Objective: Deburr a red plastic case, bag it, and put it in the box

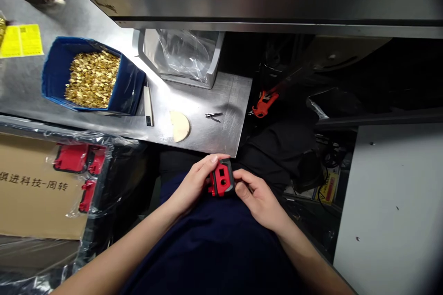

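Observation:
Over my lap, at the front edge of the metal bench, I hold a small red and black plastic housing [223,179]. It has a square opening and a round hole in its red face. My left hand [197,179] is closed on the left side of the housing, with the thumb on its upper edge. From the right, my right hand [258,197] has its fingers curled against the black edge of the housing. The fingertips behind the part are hidden.
A blue bin [133,87] of small brass pieces, a grey bin [211,71] with clear plastic bags, a cutter knife [148,106], small pliers [213,116] and a cream half-disc [180,126] are on the bench. Left, red parts [71,157] lie on cardboard in a plastic-lined crate. An orange air gun [265,104] hangs right.

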Motion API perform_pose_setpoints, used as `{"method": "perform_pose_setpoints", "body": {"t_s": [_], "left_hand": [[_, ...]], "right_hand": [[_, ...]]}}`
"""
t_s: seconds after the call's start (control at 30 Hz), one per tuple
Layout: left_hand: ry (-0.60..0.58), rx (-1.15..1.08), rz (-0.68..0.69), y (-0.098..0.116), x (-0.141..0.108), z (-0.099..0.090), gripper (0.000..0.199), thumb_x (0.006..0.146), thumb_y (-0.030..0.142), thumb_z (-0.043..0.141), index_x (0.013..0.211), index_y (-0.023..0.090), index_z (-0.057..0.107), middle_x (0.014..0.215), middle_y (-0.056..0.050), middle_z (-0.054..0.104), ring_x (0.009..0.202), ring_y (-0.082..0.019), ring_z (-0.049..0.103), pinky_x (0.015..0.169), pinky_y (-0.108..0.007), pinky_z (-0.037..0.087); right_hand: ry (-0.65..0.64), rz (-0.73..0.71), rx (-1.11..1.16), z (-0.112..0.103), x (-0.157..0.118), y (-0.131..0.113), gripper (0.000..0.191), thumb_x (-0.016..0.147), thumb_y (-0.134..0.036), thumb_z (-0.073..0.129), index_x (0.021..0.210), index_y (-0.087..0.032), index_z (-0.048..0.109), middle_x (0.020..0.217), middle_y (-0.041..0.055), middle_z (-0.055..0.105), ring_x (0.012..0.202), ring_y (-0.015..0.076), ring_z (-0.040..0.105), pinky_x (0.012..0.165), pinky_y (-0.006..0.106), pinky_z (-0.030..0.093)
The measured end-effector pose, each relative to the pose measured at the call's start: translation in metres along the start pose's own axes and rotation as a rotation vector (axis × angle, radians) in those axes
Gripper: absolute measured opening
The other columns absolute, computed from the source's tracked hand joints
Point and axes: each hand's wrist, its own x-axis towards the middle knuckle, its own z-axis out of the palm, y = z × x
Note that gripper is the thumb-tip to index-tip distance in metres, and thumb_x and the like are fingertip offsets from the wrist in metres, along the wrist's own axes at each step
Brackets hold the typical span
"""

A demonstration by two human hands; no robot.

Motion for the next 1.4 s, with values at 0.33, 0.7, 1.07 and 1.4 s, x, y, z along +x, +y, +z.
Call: {"method": "perform_pose_setpoints", "body": {"t_s": [0.33,0.7,1.07,1.4], "left_hand": [[0.233,0.328,0.231,0.012,0.006,0.000,0.044,0.101,0.052,0.050,0.113,0.020,0.078,0.126,-0.007,0.076,0.127,-0.030,0.062,0.114,-0.040,0.043],[-0.024,0.176,0.307,0.017,0.003,-0.002,0.041,0.102,0.048,0.052,0.132,0.025,0.069,0.148,-0.006,0.062,0.145,-0.028,0.048,0.125,-0.039,0.029],[-0.087,0.121,0.260,0.023,-0.001,-0.004,0.044,0.098,0.045,0.061,0.137,0.024,0.065,0.142,-0.008,0.066,0.134,-0.030,0.057,0.116,-0.038,0.041],[0.003,0.045,0.175,0.011,0.008,-0.004,0.024,0.090,0.035,0.071,0.108,0.022,0.079,0.133,-0.008,0.071,0.131,-0.030,0.058,0.113,-0.039,0.043]], "right_hand": [[0.006,-0.001,-0.285,0.008,0.011,0.006,0.024,0.096,-0.041,0.068,0.084,-0.022,0.076,0.080,0.0000,0.072,0.073,0.0173,0.063,0.070,0.028,0.045],[0.128,0.027,0.014,0.005,0.023,-0.011,0.029,0.095,-0.044,0.068,0.112,-0.023,0.079,0.104,0.0040,0.080,0.094,0.0250,0.073,0.084,0.034,0.057],[0.138,0.005,-0.016,0.004,0.021,-0.017,0.028,0.097,-0.043,0.067,0.116,-0.026,0.078,0.111,0.0034,0.079,0.100,0.0246,0.073,0.089,0.033,0.056],[0.079,0.056,-0.161,0.011,0.020,-0.015,0.024,0.099,-0.043,0.062,0.097,-0.022,0.073,0.087,0.0026,0.073,0.083,0.0210,0.069,0.076,0.030,0.054]]}}
